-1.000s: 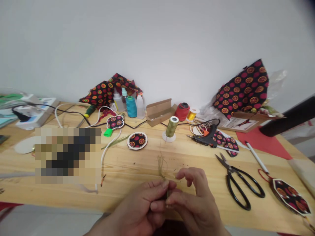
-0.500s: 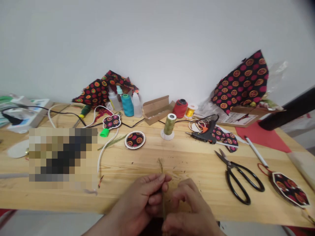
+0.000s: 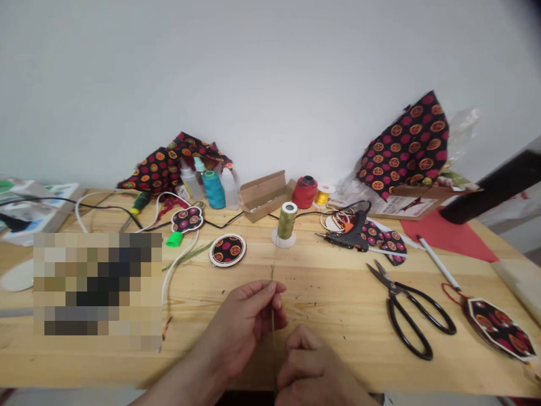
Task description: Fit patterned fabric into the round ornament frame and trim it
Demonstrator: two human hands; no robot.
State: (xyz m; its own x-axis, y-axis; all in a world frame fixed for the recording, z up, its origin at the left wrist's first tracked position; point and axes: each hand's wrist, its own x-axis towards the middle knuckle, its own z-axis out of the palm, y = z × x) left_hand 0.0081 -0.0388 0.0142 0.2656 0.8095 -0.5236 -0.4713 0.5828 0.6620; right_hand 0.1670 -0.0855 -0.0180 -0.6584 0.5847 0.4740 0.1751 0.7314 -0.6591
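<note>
My left hand point(image 3: 247, 318) pinches a thin bundle of olive-green thread point(image 3: 273, 338) near its top. A short frayed tip sticks up past the thumb, and the rest hangs down toward the table's front edge. Lower and to the right, my right hand point(image 3: 315, 366) has its fingers curled closed around the bundle's lower part; the fingertips are partly hidden. Beyond the hands stands a spool of olive-green thread point(image 3: 287, 223), with a fine strand running from it toward my left hand. A round ornament with patterned fabric point(image 3: 227, 250) lies left of the spool.
Black-handled scissors point(image 3: 397, 293) lie open at right, near an eight-sided fabric ornament point(image 3: 499, 327). A glue gun point(image 3: 355, 234), red thread cone point(image 3: 304, 193), teal thread cone point(image 3: 214, 190) and cardboard box point(image 3: 266, 197) line the back. A white cable point(image 3: 169, 287) crosses the left side, beside a blurred-out patch.
My left hand has risen slightly and shifted left with the thread. My right hand's fingers have curled in closer around the lower bundle. The whole view has shifted a little.
</note>
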